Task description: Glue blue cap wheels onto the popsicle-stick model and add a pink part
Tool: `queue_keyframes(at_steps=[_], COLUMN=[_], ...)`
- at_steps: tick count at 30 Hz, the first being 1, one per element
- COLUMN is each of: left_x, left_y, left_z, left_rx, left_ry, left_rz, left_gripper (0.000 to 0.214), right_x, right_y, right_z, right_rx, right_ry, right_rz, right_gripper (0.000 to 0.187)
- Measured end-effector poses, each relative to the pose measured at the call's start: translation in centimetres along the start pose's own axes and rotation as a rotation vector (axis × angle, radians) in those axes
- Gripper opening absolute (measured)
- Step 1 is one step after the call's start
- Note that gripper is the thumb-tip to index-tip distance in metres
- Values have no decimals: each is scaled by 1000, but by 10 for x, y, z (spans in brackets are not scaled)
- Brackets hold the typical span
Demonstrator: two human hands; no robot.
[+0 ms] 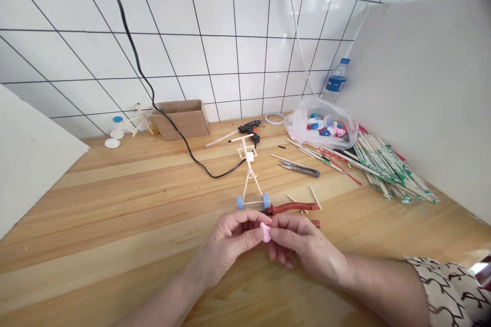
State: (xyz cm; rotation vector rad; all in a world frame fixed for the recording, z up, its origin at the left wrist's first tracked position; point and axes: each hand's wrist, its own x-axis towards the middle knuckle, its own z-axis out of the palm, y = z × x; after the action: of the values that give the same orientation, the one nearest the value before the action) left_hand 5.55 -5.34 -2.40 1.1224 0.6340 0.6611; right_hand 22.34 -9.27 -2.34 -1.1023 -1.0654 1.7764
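Note:
Between the thumbs and fingers of my left hand and my right hand is a small pink piece, narrow in the middle; its kind is hard to make out. Both hands are closed on it. Just beyond them, a stick frame stands on the wooden table, with blue bottle caps as wheels at its near end. Behind my right fingers lie red-handled pliers, their jaws partly hidden by my hands.
A black glue gun, a tape roll and grey snips lie farther back. On the right are a bag of bottle caps and packaged chopsticks. A cardboard box and black cable are left.

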Motion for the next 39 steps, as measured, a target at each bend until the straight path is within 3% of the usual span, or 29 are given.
queue_keyframes(at_steps=[4, 12, 17, 28, 33, 39], left_x=[0, -3, -3, -3, -4, -2], left_y=[2, 5, 5, 4, 3, 5], left_z=[0, 5, 3, 11, 9, 12], left_rx=[13, 252, 244, 246, 231, 248], left_ry=[6, 75, 38, 83, 133, 168], left_rz=[-7, 46, 43, 21, 4, -2], left_gripper=[13, 14, 15, 16, 14, 12], right_x=[-1, -1, 0, -2, -2, -4], right_y=[-1, -1, -2, -2, -2, -6], right_z=[2, 2, 0, 4, 1, 6], right_rx=[-64, -140, -109, -128, -80, -176], right_ry=[38, 47, 58, 79, 28, 38], right_rz=[-2, 5, 15, -2, -15, -50], right_gripper=[36, 34, 36, 34, 31, 34])
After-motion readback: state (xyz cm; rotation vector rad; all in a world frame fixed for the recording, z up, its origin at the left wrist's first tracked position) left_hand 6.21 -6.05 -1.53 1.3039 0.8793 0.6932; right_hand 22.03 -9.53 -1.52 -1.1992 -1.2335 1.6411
